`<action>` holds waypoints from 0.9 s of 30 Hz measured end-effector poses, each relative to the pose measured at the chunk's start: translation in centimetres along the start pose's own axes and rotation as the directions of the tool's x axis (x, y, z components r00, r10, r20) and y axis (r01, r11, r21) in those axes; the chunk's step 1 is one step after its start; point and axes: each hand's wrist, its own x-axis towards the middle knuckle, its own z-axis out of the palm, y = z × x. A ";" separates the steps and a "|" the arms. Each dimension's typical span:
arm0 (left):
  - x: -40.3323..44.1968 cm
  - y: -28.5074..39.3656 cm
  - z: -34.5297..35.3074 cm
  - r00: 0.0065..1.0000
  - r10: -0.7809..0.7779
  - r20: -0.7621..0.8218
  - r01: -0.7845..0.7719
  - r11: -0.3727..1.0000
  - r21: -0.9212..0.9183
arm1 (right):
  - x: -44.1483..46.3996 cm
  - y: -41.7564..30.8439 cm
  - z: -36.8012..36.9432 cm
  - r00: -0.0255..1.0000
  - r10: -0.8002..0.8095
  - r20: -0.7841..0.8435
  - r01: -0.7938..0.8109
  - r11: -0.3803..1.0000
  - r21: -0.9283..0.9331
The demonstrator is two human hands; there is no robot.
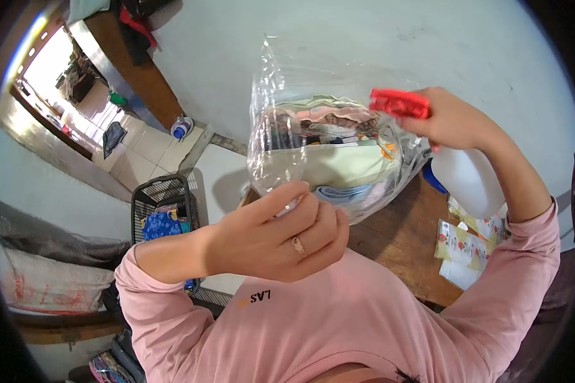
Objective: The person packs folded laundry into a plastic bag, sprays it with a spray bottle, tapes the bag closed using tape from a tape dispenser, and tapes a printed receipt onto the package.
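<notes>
A clear plastic bag (271, 134) stands before me with its mouth held up. Folded clothes (338, 163) in pale green, peach, dark and blue layers are inside it. My left hand (281, 233), a ring on one finger, is closed on the near edge of the bag. Over the bag's right side, my right hand (450, 118) grips a white spray bottle (469, 182) by its neck. The bottle's red spray head (399, 103) points left, above the clothes. My right fingers are partly hidden behind the spray head.
The bag rests on a brown wooden table (390, 246). Several printed packets (463, 246) lie at its right side. On the left, a black basket (163, 188) holds blue cloth. A doorway opens onto a tiled floor (134, 150), and a large sack (57, 284) sits at far left.
</notes>
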 end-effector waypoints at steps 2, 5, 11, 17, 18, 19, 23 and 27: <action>0.4 -0.7 -0.5 1.000 -0.004 0.022 0.005 0.999 -0.032 | -0.6 1.9 -1.5 0.991 -0.025 -0.132 0.042 0.991 0.130; 0.6 -3.4 -1.9 0.960 -0.186 0.208 0.230 0.950 -0.212 | -3.2 4.5 -4.5 0.890 -0.028 -0.455 0.190 0.930 0.314; 0.7 -7.5 1.5 0.826 -0.183 0.532 0.355 0.904 -0.240 | -1.6 13.3 -6.1 0.725 0.014 -0.689 0.465 0.728 0.504; 1.0 -8.6 -0.4 0.655 -0.263 0.708 0.423 0.905 -0.055 | 11.2 17.6 6.0 0.731 0.049 -0.680 0.453 0.710 0.539; 0.9 -8.7 -0.7 0.655 -0.291 0.697 0.430 0.902 -0.028 | 13.8 19.1 8.0 0.760 0.055 -0.648 0.399 0.747 0.532; 0.7 -8.8 -1.0 0.655 -0.318 0.686 0.438 0.899 -0.001 | 15.0 19.1 9.4 0.743 0.038 -0.669 0.361 0.818 0.447; 0.3 -9.4 -3.1 0.590 -0.457 0.665 0.557 0.827 0.075 | 21.7 22.2 15.1 0.631 -0.017 -0.775 0.389 0.872 0.298; -0.4 -10.0 -5.2 0.502 -0.454 0.736 0.669 0.743 0.002 | 26.9 25.2 18.9 0.643 -0.006 -0.766 0.408 0.849 0.336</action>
